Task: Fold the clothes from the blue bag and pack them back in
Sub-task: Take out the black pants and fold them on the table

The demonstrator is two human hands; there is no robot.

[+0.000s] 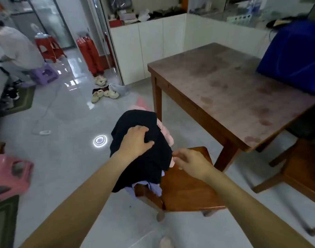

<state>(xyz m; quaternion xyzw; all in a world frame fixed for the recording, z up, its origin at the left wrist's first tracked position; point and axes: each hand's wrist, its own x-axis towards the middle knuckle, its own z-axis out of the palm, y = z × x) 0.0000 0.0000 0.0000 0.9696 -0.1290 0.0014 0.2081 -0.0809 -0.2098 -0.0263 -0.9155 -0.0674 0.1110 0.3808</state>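
Table point(224, 83): a wooden table with a worn top was seen to the right, just beyond the chair.
Blue bag point(294, 58): it was set on the far right end of the table, slumped, well apart from the clothes; its opening could not be made out.
Chair point(189, 190): a wooden chair was placed beside the table's near corner; the pile of clothes was heaped on its left part, with the right part of the seat left bare.
Black garment point(149, 163): it was draped over the top of the pile, unfolded, and hung down over the chair's left edge.
Pink garment point(166, 135): it was partly covered by the black garment and showed at the pile's right and far sides.
Lavender garment point(155, 188): it was seen at the bottom of the pile, at the near edge.
Left hand point(135, 141): it was laid on top of the black garment, with fingers and thumb curled into the bunched fabric.
Right hand point(191, 162): it was held at the pile's right edge, with blurred, loosely bent fingers; whether any cloth was pinched could not be told.
Slippers point(106, 93): several were scattered on the tiled floor beyond the pile.
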